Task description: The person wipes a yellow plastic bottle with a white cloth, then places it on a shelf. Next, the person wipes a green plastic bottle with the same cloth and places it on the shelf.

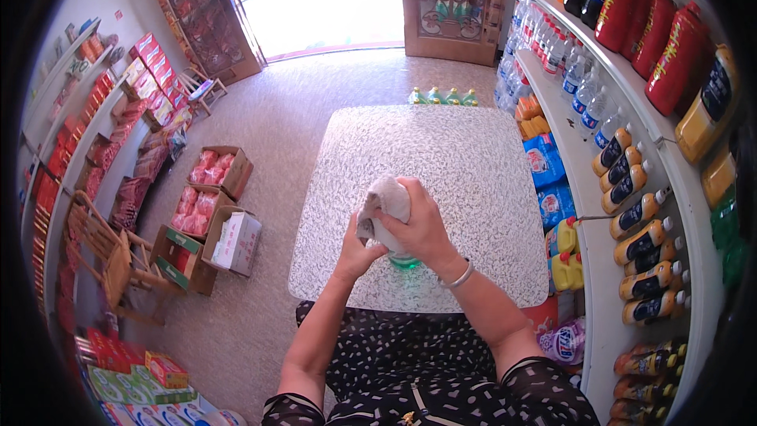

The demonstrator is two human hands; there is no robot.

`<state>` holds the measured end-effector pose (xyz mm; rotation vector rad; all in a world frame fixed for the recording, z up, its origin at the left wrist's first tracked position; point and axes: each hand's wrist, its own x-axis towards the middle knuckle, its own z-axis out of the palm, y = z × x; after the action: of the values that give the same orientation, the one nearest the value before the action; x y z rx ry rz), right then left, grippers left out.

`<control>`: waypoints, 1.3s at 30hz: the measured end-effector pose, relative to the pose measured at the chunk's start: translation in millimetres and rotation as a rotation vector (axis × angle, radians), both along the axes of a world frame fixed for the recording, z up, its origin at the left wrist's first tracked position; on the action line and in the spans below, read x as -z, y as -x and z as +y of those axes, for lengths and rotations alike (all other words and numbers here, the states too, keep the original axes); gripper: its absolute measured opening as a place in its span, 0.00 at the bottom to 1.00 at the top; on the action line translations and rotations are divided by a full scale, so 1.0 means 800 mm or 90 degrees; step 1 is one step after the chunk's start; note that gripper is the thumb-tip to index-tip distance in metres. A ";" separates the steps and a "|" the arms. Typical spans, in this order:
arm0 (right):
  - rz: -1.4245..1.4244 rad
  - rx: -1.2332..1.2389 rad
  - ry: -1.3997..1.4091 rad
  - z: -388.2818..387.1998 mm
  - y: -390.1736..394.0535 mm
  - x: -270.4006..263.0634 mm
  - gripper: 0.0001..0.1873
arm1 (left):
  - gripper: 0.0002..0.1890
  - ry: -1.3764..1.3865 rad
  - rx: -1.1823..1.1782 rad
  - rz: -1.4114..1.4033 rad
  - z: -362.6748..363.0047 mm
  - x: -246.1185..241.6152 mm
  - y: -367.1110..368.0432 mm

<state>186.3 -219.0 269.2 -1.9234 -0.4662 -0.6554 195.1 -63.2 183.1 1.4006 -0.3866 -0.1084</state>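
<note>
A pale grey-white cloth [387, 192] is bunched over a green-tinted transparent vessel, seemingly a bottle [405, 261], above the speckled tabletop [408, 148]. Only the bottle's lower end shows; cloth and hands hide the rest. Whether its base touches the table I cannot tell. My right hand [421, 228], with a bracelet at the wrist, wraps the cloth from the right, its thumb across the front. On the other side my left hand [359, 251] grips the cloth's lower left edge, its thumb pointing towards the bottle.
Shelves [597, 148] of bottled drinks run close along the right. Green bottles [443, 94] stand beyond the table's far edge. Cardboard boxes [227, 168] and a wooden chair [121, 266] occupy the floor at left, before stocked shelves [89, 160]. A doorway opens ahead.
</note>
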 end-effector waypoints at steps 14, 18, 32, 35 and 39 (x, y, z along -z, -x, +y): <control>0.280 -0.202 -0.308 -0.049 -0.020 0.092 0.26 | 0.33 0.050 -0.385 -0.081 -0.092 0.019 0.040; 0.389 -0.127 -0.382 -0.051 -0.005 0.169 0.32 | 0.32 0.019 -0.435 -0.068 -0.092 0.016 0.034; 0.244 -0.359 -0.079 -0.025 -0.024 0.005 0.29 | 0.29 0.299 -0.078 0.124 -0.044 0.033 -0.016; 0.265 -0.405 -0.144 -0.020 -0.032 0.011 0.36 | 0.29 0.292 -0.084 0.129 -0.038 0.037 -0.015; 0.227 -0.306 -0.164 -0.037 -0.036 0.060 0.39 | 0.29 0.270 -0.066 0.087 -0.035 0.035 -0.014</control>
<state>215.0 -248.7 221.0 -1.5588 -0.5587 -0.0527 206.3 -91.3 155.4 0.9852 -0.2069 -0.0330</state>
